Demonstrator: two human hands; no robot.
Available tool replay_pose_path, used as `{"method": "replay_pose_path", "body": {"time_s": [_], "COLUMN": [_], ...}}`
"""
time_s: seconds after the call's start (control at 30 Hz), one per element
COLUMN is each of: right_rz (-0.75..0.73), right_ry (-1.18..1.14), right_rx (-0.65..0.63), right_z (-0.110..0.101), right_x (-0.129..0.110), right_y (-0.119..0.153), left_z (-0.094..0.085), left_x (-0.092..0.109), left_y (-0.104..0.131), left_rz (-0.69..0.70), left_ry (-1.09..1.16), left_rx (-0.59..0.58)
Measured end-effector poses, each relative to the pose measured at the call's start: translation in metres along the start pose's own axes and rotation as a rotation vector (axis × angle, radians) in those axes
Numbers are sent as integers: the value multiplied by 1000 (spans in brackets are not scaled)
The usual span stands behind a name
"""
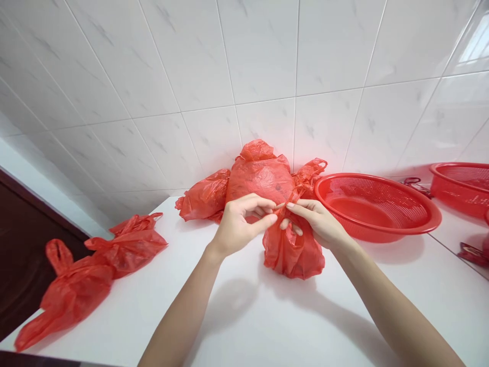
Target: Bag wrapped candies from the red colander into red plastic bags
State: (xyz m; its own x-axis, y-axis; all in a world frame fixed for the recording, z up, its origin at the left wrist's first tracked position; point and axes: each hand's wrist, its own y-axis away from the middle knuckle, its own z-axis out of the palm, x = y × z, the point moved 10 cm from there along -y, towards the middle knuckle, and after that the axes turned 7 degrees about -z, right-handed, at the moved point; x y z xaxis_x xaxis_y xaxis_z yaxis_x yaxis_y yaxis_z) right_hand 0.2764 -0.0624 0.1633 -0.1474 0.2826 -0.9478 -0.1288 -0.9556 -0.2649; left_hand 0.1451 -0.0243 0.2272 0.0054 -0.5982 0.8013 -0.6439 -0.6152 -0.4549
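A filled red plastic bag (294, 255) is between my two hands, over the middle of the white table. My left hand (246, 221) pinches the gathered neck of this bag from the left, thumb and fingers brought together. From the right, my right hand (311, 219) grips the twisted top and handles, its fingertips meeting those of the left. What is inside the bag cannot be seen. Just behind my hands stands a larger, full red bag (262, 176) against the wall.
Smaller red bags flank the big one, a left bag (206, 196) and a right bag (309, 171). Two tied bags, a front one (76, 290) and a rear one (132, 244), lie at the table's left edge. A red basket (397, 232) stands right; another basket (458, 191) is beyond. Tiled wall (263, 51) behind.
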Motion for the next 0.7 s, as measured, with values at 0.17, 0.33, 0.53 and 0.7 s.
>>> {"method": "replay_pose_path", "body": {"time_s": [0.17, 0.33, 0.53, 0.7], "right_rz": [-36, -68, -207, -450], "right_ry": [21, 171, 562, 955], "right_rx": [15, -82, -190, -90], "right_z": [-7, -1, 9, 8], "right_x": [-3, -16, -34, -64], "right_y": [-1, 4, 16, 28], "left_z": [37, 30, 47, 86], "left_x": [-8, -23, -48, -59], "left_y": [12, 5, -6, -6], "left_rz": [-49, -69, -135, -305], "left_ry": [-55, 9, 370, 665], "left_rx": [-186, -86, -129, -323]}}
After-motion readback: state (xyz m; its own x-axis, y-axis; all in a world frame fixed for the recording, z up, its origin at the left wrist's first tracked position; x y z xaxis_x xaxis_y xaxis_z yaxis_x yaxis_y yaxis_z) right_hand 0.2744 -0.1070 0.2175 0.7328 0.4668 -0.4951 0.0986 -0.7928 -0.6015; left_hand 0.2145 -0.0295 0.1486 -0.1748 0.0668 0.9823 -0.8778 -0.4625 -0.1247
